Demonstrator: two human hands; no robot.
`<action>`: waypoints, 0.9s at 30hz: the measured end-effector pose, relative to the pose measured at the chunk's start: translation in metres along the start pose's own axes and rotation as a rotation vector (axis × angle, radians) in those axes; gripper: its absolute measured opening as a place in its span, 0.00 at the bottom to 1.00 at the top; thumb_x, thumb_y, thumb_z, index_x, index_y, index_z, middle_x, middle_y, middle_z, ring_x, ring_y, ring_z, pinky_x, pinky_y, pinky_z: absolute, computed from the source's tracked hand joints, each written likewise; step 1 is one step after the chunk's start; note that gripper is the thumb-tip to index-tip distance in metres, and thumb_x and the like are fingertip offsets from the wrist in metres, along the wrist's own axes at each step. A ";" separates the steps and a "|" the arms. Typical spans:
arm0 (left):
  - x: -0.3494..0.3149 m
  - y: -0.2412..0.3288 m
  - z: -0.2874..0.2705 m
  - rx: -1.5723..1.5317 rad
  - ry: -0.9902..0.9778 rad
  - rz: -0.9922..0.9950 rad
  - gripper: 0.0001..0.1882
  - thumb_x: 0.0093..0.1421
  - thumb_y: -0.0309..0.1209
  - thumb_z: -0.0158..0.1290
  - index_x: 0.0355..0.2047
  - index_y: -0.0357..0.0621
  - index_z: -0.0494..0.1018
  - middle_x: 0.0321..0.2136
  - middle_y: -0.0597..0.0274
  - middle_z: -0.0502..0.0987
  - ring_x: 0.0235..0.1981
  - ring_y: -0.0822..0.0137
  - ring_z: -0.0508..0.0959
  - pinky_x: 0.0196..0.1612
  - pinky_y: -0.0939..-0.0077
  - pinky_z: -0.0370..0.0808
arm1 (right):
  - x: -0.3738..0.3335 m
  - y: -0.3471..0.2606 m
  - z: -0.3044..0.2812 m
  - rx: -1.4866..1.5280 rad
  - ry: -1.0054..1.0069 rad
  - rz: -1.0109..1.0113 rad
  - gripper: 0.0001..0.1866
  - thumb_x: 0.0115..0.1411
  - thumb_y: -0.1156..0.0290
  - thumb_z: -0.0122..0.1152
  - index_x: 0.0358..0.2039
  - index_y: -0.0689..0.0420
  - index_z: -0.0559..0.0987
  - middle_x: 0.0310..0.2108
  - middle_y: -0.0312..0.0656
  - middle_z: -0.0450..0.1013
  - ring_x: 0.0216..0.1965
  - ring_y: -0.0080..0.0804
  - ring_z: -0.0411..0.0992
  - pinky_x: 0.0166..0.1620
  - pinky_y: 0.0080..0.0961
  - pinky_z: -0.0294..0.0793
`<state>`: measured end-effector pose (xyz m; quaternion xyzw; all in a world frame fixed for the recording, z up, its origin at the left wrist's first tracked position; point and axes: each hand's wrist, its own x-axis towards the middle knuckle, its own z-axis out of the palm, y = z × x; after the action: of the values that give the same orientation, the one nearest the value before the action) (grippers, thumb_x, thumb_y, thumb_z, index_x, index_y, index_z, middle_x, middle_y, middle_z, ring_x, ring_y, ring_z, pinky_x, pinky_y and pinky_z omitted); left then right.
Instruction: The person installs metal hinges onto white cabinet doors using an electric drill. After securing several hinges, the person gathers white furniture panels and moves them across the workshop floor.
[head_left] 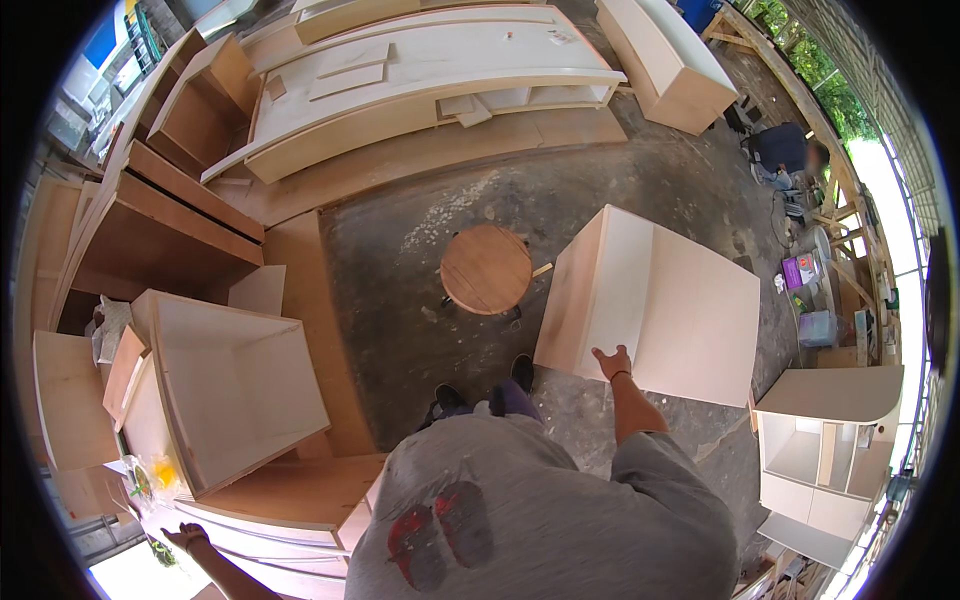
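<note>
My right hand (612, 362) is open, fingers apart, at the near edge of a pale box-shaped cabinet (697, 315) on the floor to my right. Whether it touches the panel or hovers over it I cannot tell. Far out to my left, my left hand (185, 537) is open with its fingers stretched out and holds nothing visible. It is beside a light-coloured drawer unit (270, 545). Close to that hand are a clear plastic bag or cup (138, 478) and something yellow-orange (163, 470). An open-fronted white-lined cabinet (245, 380) stands just beyond them.
A round wooden stool (487, 269) stands on the dark concrete floor ahead of me. Behind it lies a long cabinet (430, 75), with brown cabinets (165, 235) at the left. A small shelf unit (825, 440) is at the right. A person (785, 150) bends down at the far right.
</note>
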<state>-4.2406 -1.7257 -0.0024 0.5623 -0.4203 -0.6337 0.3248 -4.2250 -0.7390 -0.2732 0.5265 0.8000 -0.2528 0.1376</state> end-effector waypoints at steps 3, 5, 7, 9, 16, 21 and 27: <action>-0.056 -0.027 -0.015 -0.017 0.107 -0.022 0.35 0.44 0.67 0.48 0.28 0.44 0.61 0.06 0.72 0.52 0.03 0.77 0.52 0.04 0.84 0.53 | -0.008 -0.012 -0.012 -0.022 -0.091 0.233 0.58 0.35 0.39 0.66 0.60 0.57 0.49 0.58 0.61 0.49 0.58 0.55 0.53 0.56 0.46 0.59; -0.068 -0.043 -0.045 0.059 0.189 -0.044 0.35 0.45 0.67 0.47 0.29 0.44 0.63 0.05 0.74 0.52 0.02 0.78 0.52 0.03 0.86 0.52 | -0.002 -0.007 -0.003 -0.022 -0.128 0.294 0.61 0.34 0.39 0.66 0.61 0.55 0.46 0.60 0.60 0.44 0.60 0.56 0.48 0.57 0.49 0.57; -0.067 -0.059 -0.072 0.049 0.116 -0.184 0.37 0.46 0.67 0.44 0.34 0.43 0.66 0.04 0.75 0.55 0.02 0.79 0.53 0.02 0.85 0.53 | 0.010 0.007 0.016 0.000 -0.112 0.333 0.66 0.31 0.38 0.68 0.63 0.51 0.39 0.62 0.58 0.38 0.63 0.54 0.40 0.58 0.51 0.52; -0.151 -0.081 -0.030 0.104 0.179 -0.127 0.36 0.49 0.65 0.42 0.35 0.41 0.66 0.04 0.74 0.54 0.02 0.80 0.53 0.02 0.86 0.50 | 0.008 0.000 0.019 0.006 -0.116 0.386 0.67 0.30 0.38 0.68 0.63 0.48 0.38 0.63 0.56 0.36 0.63 0.52 0.38 0.58 0.53 0.50; -0.225 -0.132 -0.018 0.208 0.069 -0.176 0.45 0.44 0.65 0.48 0.51 0.40 0.56 0.09 0.70 0.55 0.03 0.76 0.57 0.05 0.85 0.61 | 0.011 -0.019 0.009 0.039 -0.088 0.518 0.71 0.24 0.37 0.70 0.63 0.42 0.34 0.63 0.56 0.35 0.64 0.49 0.37 0.59 0.55 0.47; -0.223 -0.160 -0.029 0.195 0.105 -0.171 0.34 0.43 0.66 0.49 0.30 0.47 0.64 0.07 0.74 0.52 0.04 0.80 0.55 0.05 0.91 0.52 | 0.011 -0.030 -0.010 -0.052 -0.119 0.491 0.71 0.25 0.39 0.71 0.63 0.41 0.33 0.59 0.52 0.47 0.59 0.47 0.50 0.55 0.50 0.53; -0.151 -0.182 -0.061 0.196 0.052 -0.181 0.42 0.46 0.65 0.47 0.49 0.41 0.60 0.07 0.72 0.53 0.04 0.80 0.55 0.05 0.90 0.55 | 0.019 -0.017 -0.012 -0.075 -0.110 0.511 0.70 0.22 0.42 0.73 0.63 0.43 0.40 0.55 0.51 0.53 0.55 0.45 0.56 0.53 0.43 0.56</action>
<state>-4.1453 -1.5235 -0.1004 0.6434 -0.4192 -0.6014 0.2206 -4.2476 -0.7234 -0.2674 0.6914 0.6413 -0.2083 0.2594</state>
